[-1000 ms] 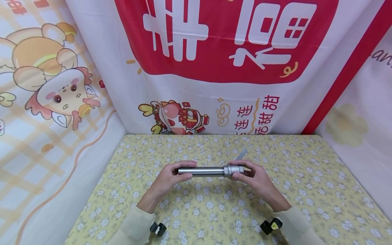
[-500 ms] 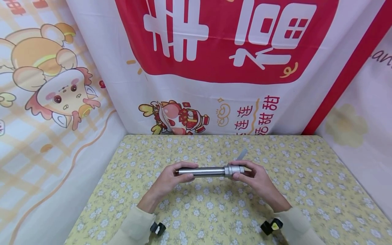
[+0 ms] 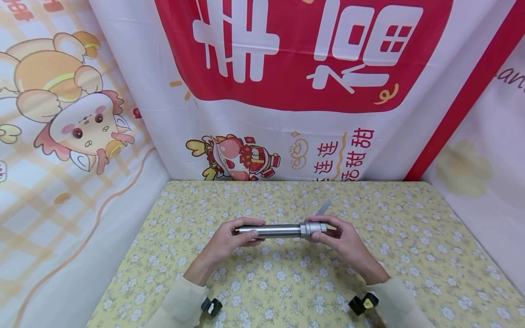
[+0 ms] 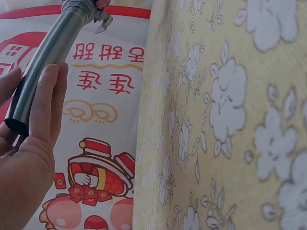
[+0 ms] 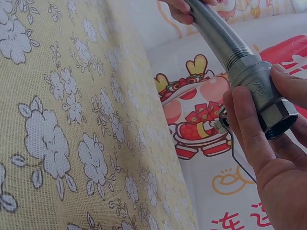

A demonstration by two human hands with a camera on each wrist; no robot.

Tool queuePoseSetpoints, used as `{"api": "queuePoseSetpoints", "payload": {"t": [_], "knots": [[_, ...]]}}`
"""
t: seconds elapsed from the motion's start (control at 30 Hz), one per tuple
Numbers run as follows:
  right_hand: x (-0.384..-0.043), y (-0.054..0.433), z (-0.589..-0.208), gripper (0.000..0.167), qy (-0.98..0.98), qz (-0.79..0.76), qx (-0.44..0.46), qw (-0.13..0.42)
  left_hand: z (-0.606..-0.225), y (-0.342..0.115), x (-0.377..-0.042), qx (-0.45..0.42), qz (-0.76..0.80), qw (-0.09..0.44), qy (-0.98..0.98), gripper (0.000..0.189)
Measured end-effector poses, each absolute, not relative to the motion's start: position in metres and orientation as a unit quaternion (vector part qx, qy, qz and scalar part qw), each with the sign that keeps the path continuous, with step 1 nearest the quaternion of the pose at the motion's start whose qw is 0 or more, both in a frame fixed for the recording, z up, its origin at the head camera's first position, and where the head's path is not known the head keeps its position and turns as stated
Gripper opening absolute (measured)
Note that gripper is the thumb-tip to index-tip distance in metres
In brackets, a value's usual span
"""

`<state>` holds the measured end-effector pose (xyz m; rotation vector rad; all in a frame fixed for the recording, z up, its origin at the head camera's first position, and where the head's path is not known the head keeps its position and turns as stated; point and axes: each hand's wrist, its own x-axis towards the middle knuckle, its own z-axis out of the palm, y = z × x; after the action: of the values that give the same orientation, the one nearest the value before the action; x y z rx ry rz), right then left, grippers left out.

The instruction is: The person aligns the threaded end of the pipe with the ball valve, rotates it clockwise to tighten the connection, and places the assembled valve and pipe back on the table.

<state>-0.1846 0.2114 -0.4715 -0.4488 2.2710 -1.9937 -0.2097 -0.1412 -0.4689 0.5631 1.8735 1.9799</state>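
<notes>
A smooth steel pipe [image 3: 280, 231] lies level between the hands in the head view. My left hand [image 3: 224, 239] grips its left end, thumb on the near side and fingers around the far side. At the right end sits a metal ball valve [image 3: 313, 228], held by my right hand [image 3: 346, 237] between thumb and fingers. The valve's flat lever handle [image 3: 324, 207] slants up and away. Screw threads show where the pipe [image 5: 218, 33] meets the valve body [image 5: 254, 84] in the right wrist view; the valve's outer end is open. The left wrist view shows the pipe's open end [image 4: 18, 125].
Both hands are above a table with a yellow floral cloth [image 3: 283, 282]. White printed fabric [image 3: 262, 123] hangs behind the table, and more covers the left side [image 3: 102, 218] and right side [image 3: 471, 191]. Black wrist mounts [image 3: 211, 306] sit at the cuffs.
The left hand's fingers have shifted slightly around the pipe, and a finger now shows beneath it. The right hand and the valve look nearly still.
</notes>
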Motion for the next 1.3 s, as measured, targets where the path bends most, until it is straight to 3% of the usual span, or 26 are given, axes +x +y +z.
{"api": "queuePoseSetpoints", "payload": {"t": [0.77,1.3], "knots": [[-0.1849,0.2116,-0.4716,0.044,0.749,-0.647,-0.136,0.050,-0.4709,-0.1406,-0.2071,0.219,0.675,0.136,0.691,0.043],[-0.1856,0.2121,-0.4714,0.044,0.746,-0.650,-0.137,0.052,-0.4681,-0.1400,-0.2052,0.223,0.653,0.113,0.715,0.032]]}}
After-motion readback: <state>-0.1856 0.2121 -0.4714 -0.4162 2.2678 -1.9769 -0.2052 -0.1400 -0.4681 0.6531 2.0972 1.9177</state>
